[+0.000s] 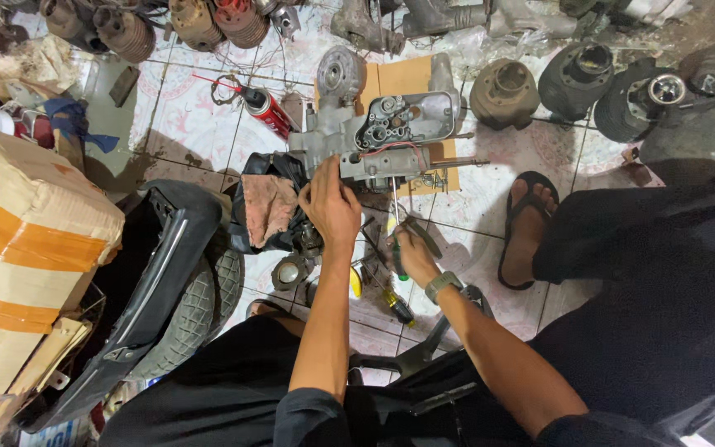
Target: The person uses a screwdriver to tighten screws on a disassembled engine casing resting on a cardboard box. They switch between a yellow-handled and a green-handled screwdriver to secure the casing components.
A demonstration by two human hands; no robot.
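1. We see the left hand [330,207] laid on the near edge of the engine case [382,136], its fingers curled down over the metal as if bracing it; whether it truly grips we cannot tell.
2. The case sits on a sheet of cardboard [399,79] on the tiled floor [192,124], just ahead of both hands, with its open face turned up.
3. The right hand [411,257] is closed around a screwdriver [395,219] with a green handle. The shaft points up toward the case's near edge.
4. That wrist wears a watch [442,285].
5. A dirty rag [268,207] lies just left of the left hand, touching the case.
6. A red spray can [268,112] lies on the tiles left of the case.
7. A second screwdriver [397,306] with a yellow handle rests on the floor below the right hand.
8. A tyre [196,306] and a taped box [31,248] are at the left.
9. A sandalled foot [527,223] is planted right of the hands.
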